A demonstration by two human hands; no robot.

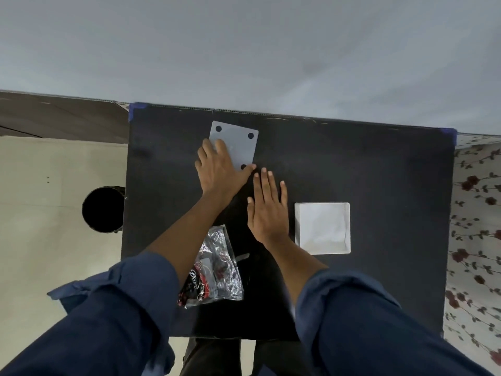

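Left grip (218, 172) presses flat on grey plate (241, 147) near far table edge (325, 118).

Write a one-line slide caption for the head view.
Left hand rests on a grey dotted card; open right hand nearby, above the black table.

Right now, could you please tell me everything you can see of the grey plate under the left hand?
The grey plate is a thin, flat rectangle with rounded corners, matte and plastic-looking. Dark round spots, perhaps holes, sit near three corners; the fourth corner is hidden. It lies flat, slightly skewed, near the far edge of the black table. The left hand rests on its near-left part with straight fingers, its thumb by the near-right spot.
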